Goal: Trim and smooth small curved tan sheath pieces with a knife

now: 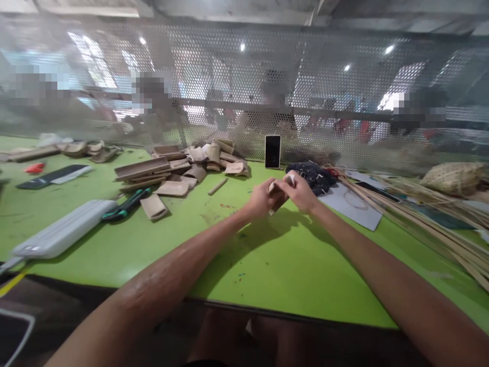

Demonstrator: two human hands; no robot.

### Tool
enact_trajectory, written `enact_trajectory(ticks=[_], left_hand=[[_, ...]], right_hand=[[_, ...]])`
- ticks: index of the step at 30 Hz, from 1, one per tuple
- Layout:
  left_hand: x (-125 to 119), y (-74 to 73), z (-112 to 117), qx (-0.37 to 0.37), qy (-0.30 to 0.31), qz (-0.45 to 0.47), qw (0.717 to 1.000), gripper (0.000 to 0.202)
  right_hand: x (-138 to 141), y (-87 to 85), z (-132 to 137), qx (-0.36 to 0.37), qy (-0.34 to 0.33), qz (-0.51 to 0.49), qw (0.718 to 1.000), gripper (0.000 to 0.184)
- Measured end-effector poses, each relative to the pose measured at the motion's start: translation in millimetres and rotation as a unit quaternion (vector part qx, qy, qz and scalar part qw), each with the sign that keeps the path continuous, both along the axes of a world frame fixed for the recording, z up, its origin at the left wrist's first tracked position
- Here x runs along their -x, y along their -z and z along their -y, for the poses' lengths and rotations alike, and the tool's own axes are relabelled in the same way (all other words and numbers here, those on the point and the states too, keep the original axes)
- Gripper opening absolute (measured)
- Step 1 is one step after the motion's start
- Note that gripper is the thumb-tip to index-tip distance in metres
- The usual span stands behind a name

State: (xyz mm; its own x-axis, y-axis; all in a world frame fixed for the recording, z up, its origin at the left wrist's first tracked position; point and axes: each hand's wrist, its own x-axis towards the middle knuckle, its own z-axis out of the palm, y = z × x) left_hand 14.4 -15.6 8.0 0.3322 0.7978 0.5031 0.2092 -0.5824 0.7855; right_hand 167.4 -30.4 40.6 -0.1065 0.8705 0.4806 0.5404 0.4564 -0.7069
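Over the middle of the green table, both hands meet around a small curved brown piece that looks like split bamboo. My left hand is closed on its left side. My right hand grips it from the right with the fingers bent, and a small whitish bit shows at those fingers; what it is I cannot make out. Just behind my right hand lies a dark bundled cloth. To the left of my hands, a short thin bamboo stick lies on the table.
A heap of cut bamboo pieces lies at left centre, beside green-and-black handled pliers or cutters. Nearer left is a white power strip. A phone stands against the perforated metal screen. Long bamboo strips and white paper lie right.
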Motion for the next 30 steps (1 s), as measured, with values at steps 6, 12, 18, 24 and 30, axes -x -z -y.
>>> enact_trajectory(ticks=[6, 12, 18, 24, 30], left_hand=[[-5, -1.2, 11, -0.05, 0.013, -0.035, 0.998, 0.035], [-4, -0.5, 11, -0.079, -0.012, -0.057, 0.995, 0.045], [-5, 0.9, 9, -0.086, -0.018, -0.045, 0.995, 0.04], [-2, 3.5, 5, -0.049, 0.01, -0.026, 0.998, 0.037], [-1, 1.5, 3, -0.06, 0.045, -0.028, 0.997, 0.041]], right_hand=[[9, 9.3, 8, -0.092, 0.039, -0.024, 0.995, 0.037], [9, 15.9, -1, -0.087, 0.036, -0.071, 0.993, 0.032], [7, 15.8, 1, -0.108, 0.004, -0.044, 0.993, 0.024], [6, 19.3, 4, -0.078, 0.008, -0.048, 0.996, 0.02], [6, 19.0, 3, -0.073, -0.004, -0.063, 0.995, 0.02]])
